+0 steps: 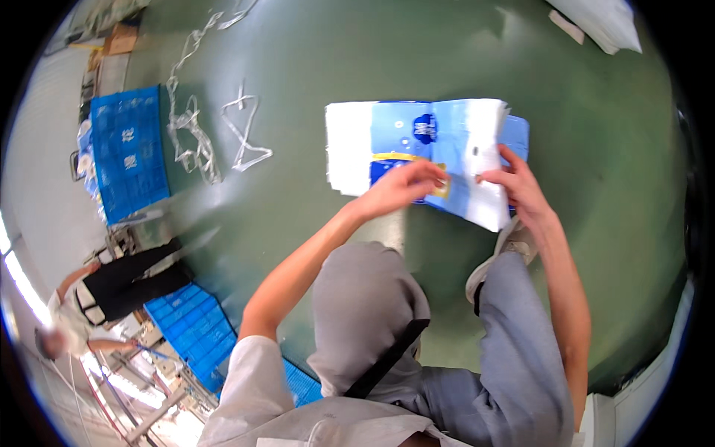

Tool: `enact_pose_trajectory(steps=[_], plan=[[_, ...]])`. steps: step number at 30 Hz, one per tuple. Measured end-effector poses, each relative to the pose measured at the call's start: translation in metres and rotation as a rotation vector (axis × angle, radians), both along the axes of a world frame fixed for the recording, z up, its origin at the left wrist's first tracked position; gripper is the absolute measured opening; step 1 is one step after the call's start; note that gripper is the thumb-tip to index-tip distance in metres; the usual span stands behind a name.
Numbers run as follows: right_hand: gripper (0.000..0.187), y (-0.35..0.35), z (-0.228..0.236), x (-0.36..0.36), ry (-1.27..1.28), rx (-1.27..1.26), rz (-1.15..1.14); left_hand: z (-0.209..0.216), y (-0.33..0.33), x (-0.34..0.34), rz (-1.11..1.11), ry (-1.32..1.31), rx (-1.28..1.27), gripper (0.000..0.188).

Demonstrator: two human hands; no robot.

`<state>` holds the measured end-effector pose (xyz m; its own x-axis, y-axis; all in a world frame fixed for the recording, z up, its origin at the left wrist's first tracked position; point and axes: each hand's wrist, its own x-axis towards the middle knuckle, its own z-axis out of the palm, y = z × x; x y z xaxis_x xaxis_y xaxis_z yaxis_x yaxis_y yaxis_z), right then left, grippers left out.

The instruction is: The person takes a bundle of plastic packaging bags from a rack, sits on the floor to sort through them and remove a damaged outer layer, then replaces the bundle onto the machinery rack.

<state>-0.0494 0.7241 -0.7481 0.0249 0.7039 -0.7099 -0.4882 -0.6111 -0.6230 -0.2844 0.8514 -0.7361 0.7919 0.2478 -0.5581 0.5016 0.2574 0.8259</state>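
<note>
A stack of flat printed plastic packaging bags point(400, 134), white and light blue with dark blue patches, lies on the green floor in front of me. Its right part is a loose bag flap point(488, 205) that sits raised and slightly askew over the rest. My right hand point(525, 194) grips the white right edge of that flap, thumb on top. Over the middle of the stack is my left hand point(406, 186), a little blurred, its fingers loosely bent and apart with nothing seen in them. Whether its fingertips touch the plastic cannot be made out.
Tangled white strapping point(195, 138) lies on the floor point(298, 67) to the left. Blue woven sheets point(130, 153) cover items further left, near a standing person point(112, 294). A white sack point(599, 22) rests at the upper right. My shoe point(503, 257) is close below the stack.
</note>
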Motion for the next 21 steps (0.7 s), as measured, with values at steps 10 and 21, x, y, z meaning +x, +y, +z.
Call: enact_pose_trajectory(steps=[10,21], plan=[[0.072,0.004,0.005,-0.019,0.365,0.06,-0.196,-0.098,0.055,-0.152,0.523,0.743,0.514,0.064],[0.067,-0.001,0.015,-0.025,0.342,0.062,-0.175,0.039,0.035,-0.074,0.711,0.21,0.186,0.045]])
